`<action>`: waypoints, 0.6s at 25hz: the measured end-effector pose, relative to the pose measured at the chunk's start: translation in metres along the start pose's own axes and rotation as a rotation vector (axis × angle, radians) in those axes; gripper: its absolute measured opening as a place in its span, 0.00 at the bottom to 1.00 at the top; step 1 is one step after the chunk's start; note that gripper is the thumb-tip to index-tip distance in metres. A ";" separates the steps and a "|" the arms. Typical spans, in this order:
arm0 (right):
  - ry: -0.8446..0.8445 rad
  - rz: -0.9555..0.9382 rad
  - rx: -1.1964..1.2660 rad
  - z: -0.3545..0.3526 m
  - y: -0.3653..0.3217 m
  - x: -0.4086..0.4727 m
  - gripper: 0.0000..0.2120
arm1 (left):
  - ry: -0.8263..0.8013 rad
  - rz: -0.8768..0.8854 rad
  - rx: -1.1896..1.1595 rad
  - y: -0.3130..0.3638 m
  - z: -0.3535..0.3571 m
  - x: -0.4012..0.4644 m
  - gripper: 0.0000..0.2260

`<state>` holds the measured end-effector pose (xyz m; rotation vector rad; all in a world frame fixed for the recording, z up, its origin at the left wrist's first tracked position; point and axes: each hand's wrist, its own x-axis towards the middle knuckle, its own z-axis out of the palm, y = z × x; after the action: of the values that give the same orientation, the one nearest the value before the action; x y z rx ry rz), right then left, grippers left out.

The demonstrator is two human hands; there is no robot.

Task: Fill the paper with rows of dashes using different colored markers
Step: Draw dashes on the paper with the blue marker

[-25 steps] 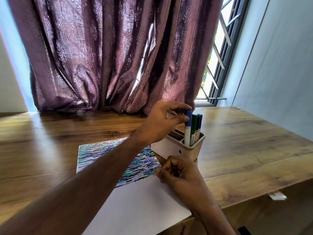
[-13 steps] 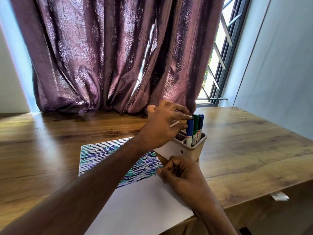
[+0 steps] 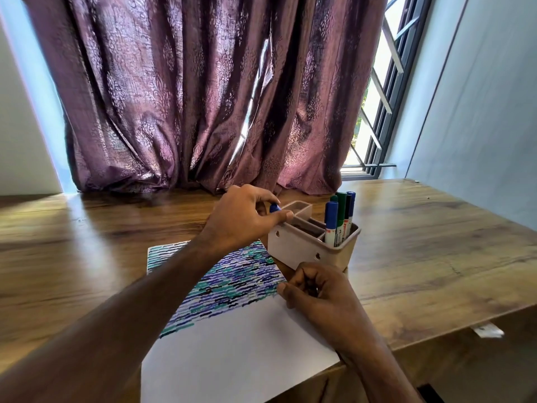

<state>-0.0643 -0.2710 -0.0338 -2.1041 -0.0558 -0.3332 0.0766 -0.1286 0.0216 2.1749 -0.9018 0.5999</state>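
A white paper (image 3: 232,353) lies on the wooden table (image 3: 436,257); its far half is covered with rows of teal, blue and black dashes. A beige marker holder (image 3: 293,245) stands at the paper's far right corner. Several blue and green markers (image 3: 337,222) stand upright in its right compartment. My left hand (image 3: 244,219) hovers at the holder's left end, fingers pinched on a blue-capped marker (image 3: 274,207); only the cap shows. My right hand (image 3: 316,289) rests on the paper's right edge with its fingers curled shut.
A purple curtain (image 3: 189,97) hangs behind the table along its far edge. A barred window (image 3: 374,117) is at the back right and a grey wall (image 3: 479,112) runs along the right side. The table's near right edge drops off beside my right forearm.
My left hand set a blue marker into the holder, let go, then moved left to the holder's other end, where it now pinches a blue cap. My right hand stayed put.
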 end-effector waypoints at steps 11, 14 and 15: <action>0.000 -0.009 0.070 -0.003 0.000 -0.002 0.12 | 0.335 -0.080 -0.340 -0.001 -0.059 0.014 0.04; -0.016 -0.005 0.085 -0.002 0.001 -0.002 0.10 | 0.252 -0.178 -0.683 -0.029 -0.067 -0.006 0.04; -0.015 -0.003 0.095 -0.003 0.000 -0.003 0.09 | 0.158 -0.190 -0.719 -0.035 -0.060 -0.019 0.06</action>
<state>-0.0676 -0.2730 -0.0334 -2.0125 -0.0817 -0.3104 0.0819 -0.0576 0.0343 1.5156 -0.6761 0.2828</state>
